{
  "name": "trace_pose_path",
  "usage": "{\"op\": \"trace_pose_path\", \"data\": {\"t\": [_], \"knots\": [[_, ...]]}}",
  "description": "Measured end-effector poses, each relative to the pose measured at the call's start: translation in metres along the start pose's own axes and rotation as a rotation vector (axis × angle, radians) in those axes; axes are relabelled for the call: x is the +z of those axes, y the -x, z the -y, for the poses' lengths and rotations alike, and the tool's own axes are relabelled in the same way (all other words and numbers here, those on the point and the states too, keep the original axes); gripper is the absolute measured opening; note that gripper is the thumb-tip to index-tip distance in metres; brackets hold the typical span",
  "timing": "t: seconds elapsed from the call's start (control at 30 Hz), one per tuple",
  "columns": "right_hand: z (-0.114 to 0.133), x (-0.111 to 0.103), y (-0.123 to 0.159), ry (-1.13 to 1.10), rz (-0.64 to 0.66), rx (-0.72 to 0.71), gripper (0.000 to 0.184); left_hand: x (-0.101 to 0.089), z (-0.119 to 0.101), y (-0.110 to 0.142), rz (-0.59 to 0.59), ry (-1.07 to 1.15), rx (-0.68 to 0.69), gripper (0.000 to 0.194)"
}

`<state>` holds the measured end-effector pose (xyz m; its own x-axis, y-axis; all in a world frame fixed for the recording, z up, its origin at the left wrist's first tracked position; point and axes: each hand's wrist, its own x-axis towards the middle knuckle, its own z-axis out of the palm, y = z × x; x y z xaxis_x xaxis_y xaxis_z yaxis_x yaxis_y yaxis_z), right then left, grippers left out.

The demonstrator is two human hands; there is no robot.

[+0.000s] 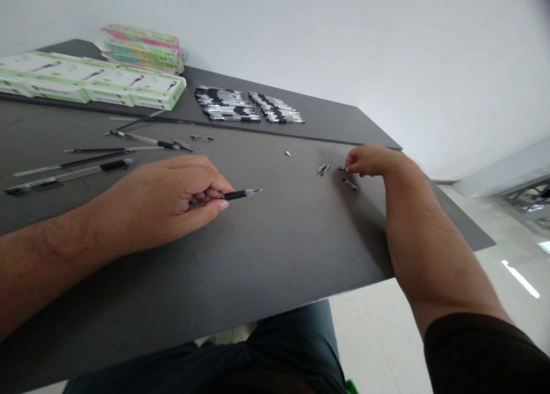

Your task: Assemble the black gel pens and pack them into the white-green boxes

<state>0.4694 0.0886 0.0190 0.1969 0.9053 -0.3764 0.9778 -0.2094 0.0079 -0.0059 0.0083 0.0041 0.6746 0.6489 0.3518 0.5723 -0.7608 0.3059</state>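
My left hand [193, 190] is closed round a pen [240, 194] with a black grip, its bare tip pointing right. On the right, my right hand [365, 160] pinches a small pen cap [342, 168] low over the table. Just below it lies another cap [349, 184], with a small heap of caps [323, 169] to its left. A small pale cone-shaped piece [288, 153] rests between the two hands. Loose pens and refills [69, 176] lie beyond my left forearm, and a single cap [201, 137] lies near them.
At the back of the grey table [266, 256], two groups of pens [230, 105] lie in rows. Green and white boxes [129, 87] stand at the back left, with colourful packets [141, 47] behind them. A white wall [344, 39] rises behind the table.
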Motion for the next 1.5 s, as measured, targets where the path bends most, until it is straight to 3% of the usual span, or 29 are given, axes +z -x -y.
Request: {"op": "trace_pose_path", "data": {"t": [0.17, 0.27, 0.47, 0.7, 0.8, 0.87, 0.97, 1.07, 1.2, 1.27, 1.37, 1.5], "knots": [[0.002, -0.001, 0.005, -0.012, -0.015, 0.027, 0.025, -0.001, -0.001, 0.0, 0.007, -0.006, 0.0, 0.026], [0.004, -0.002, 0.01, -0.059, -0.093, -0.029, 0.032, -0.001, 0.0, -0.001, 0.01, -0.001, 0.0, 0.026], [0.019, 0.003, 0.009, -0.02, -0.208, -0.241, 0.029, 0.0, 0.0, 0.001, 0.01, -0.015, -0.011, 0.026], [0.032, 0.01, -0.001, 0.095, -0.176, -0.248, 0.014, -0.002, 0.005, -0.001, 0.054, -0.025, 0.014, 0.024], [0.033, 0.007, 0.001, 0.13, -0.191, -0.227, 0.01, -0.001, 0.003, 0.0, 0.02, -0.022, -0.001, 0.024], [0.033, 0.004, 0.006, 0.046, -0.257, -0.178, 0.008, 0.0, 0.003, 0.0, 0.005, -0.01, -0.009, 0.024], [0.04, 0.0, 0.022, -0.274, -0.329, -0.142, 0.01, 0.001, 0.007, -0.003, 0.022, 0.006, 0.035, 0.024], [0.064, 0.004, 0.044, -0.54, -0.365, -0.295, 0.01, 0.001, 0.011, -0.005, 0.039, 0.001, 0.06, 0.023], [0.116, 0.028, 0.074, -0.856, -0.327, -0.701, 0.029, 0.001, 0.011, -0.005, 0.027, -0.004, 0.034, 0.022], [0.138, 0.043, 0.085, -0.947, -0.269, -0.836, 0.033, 0.002, 0.011, -0.005, 0.02, -0.018, 0.037, 0.021], [0.155, 0.059, 0.095, -0.988, -0.213, -0.912, 0.031, 0.003, 0.01, -0.005, 0.0, -0.036, 0.044, 0.022], [0.16, 0.064, 0.102, -0.99, -0.186, -0.898, 0.025, 0.005, 0.011, -0.006, -0.004, -0.026, 0.039, 0.024]]}}
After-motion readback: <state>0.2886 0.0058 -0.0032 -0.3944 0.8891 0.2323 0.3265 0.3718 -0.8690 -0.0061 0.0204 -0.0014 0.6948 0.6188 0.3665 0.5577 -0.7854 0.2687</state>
